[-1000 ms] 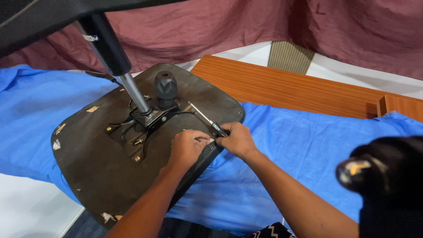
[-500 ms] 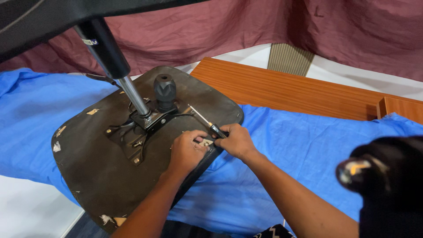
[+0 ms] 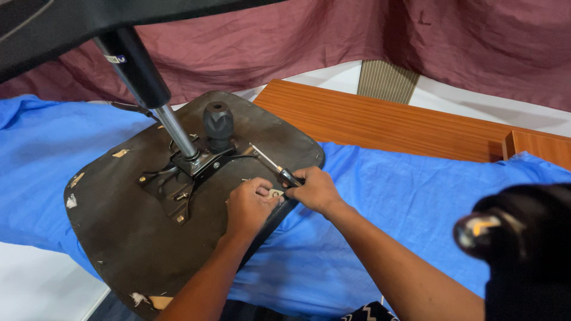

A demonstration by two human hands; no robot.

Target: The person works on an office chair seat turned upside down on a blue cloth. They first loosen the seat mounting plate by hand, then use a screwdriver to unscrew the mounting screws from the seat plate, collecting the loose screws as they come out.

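Observation:
An upturned office chair seat [image 3: 125,238], dark and worn, lies on a blue cloth [image 3: 380,196]. A metal mechanism plate [image 3: 184,178] is bolted at its middle, with a gas cylinder [image 3: 151,89] rising from it and a black knob [image 3: 218,122] beside it. My right hand [image 3: 315,189] grips the black handle of a screwdriver [image 3: 272,164], its shaft pointing up-left over the seat. My left hand [image 3: 250,205] rests on the seat's right edge, fingertips pinching a small metal piece [image 3: 275,193] next to the screwdriver handle.
A wooden board [image 3: 386,122] lies behind the cloth, with a maroon curtain [image 3: 357,35] at the back. The chair's dark base [image 3: 53,24] overhangs top left. A black caster wheel [image 3: 517,238] looms at the right foreground.
Both hands have shifted slightly down and right along the seat edge, drawing closer together. The screwdriver has moved with the right hand.

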